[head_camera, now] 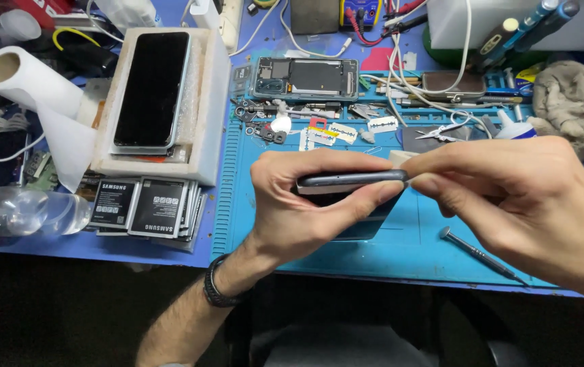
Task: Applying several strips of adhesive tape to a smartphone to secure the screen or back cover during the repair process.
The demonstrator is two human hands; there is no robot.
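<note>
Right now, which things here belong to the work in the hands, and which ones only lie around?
In the work:
left hand
right hand
dark phone frame, held edge-on by both hands

Only lying around:
opened phone
phone in the white box
flat batteries
screwdriver
paper roll
grey rag

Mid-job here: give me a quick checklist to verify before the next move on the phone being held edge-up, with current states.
1. Left hand grips the dark phone firmly, edge up: ok.
2. Right hand pinches the phone's right end: ok.
3. Tool between the right fingertips: cannot tell.
4. Screwdriver lying on the blue mat within reach: ok.
5. Loose razor blade and small parts lying behind the hands: not ok.
</note>
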